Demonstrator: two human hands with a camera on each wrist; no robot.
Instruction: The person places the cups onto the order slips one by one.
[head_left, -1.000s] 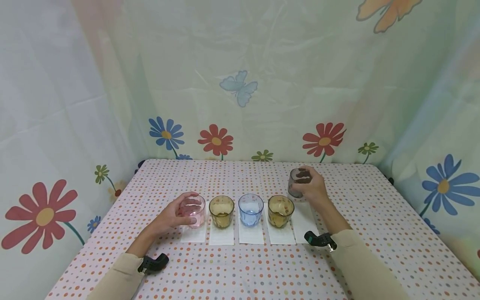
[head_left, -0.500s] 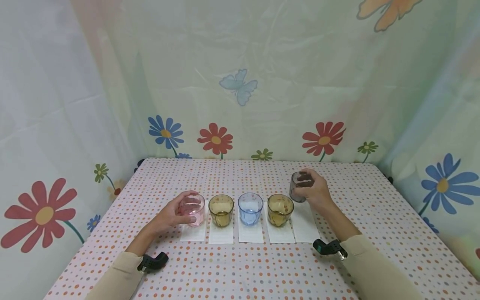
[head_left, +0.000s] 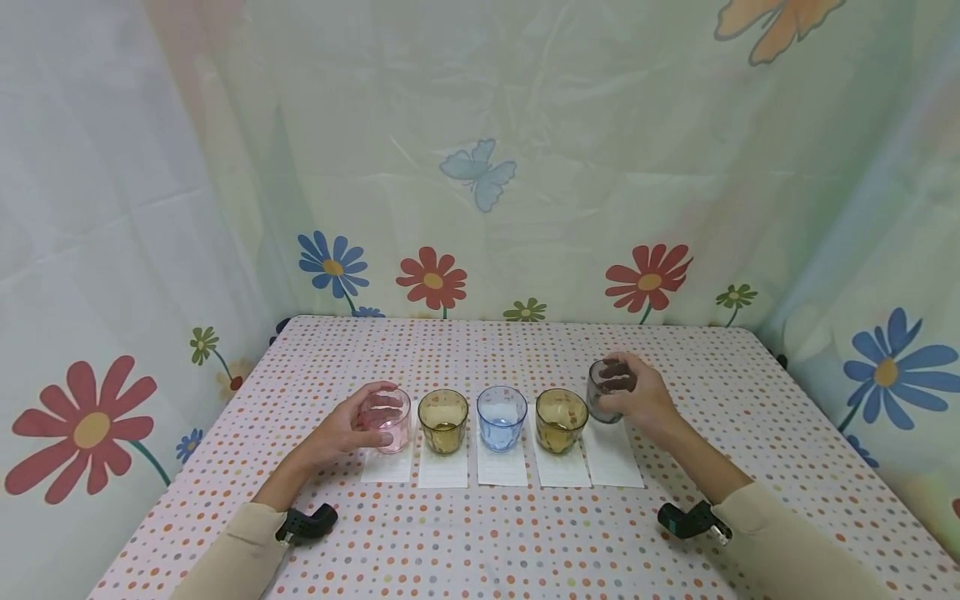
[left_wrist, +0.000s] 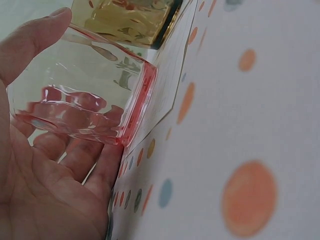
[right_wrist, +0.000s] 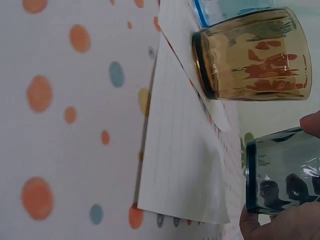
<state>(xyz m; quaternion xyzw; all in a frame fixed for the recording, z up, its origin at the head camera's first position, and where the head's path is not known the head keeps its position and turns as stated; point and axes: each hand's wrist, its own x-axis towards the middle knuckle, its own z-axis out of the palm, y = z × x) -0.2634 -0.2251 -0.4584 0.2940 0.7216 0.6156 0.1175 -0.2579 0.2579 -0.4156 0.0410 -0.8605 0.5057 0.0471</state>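
My left hand (head_left: 341,432) holds a pink glass (head_left: 402,423) upright at the left end of a row. In the left wrist view, the thumb and curled fingers lie round that pink glass (left_wrist: 95,100), its base by a paper slip. My right hand (head_left: 647,398) grips a smoky grey glass (head_left: 594,398) at the row's right end. The right wrist view has the grey glass (right_wrist: 280,157) beyond the bare paper slip (right_wrist: 185,155), its base seemingly a little off the surface. Between the hands stand an amber glass (head_left: 442,422), a blue glass (head_left: 501,421) and another amber glass (head_left: 561,423).
White paper slips lie side by side under and before the glasses, such as the middle slip (head_left: 502,471). A dotted cloth (head_left: 450,542) covers the table. A flowered curtain (head_left: 570,167) hangs behind it and at both sides.
My right hand has brought the grey glass nearer and slightly right, to the far end of the rightmost slip. The left hand and the pink glass have stayed put.
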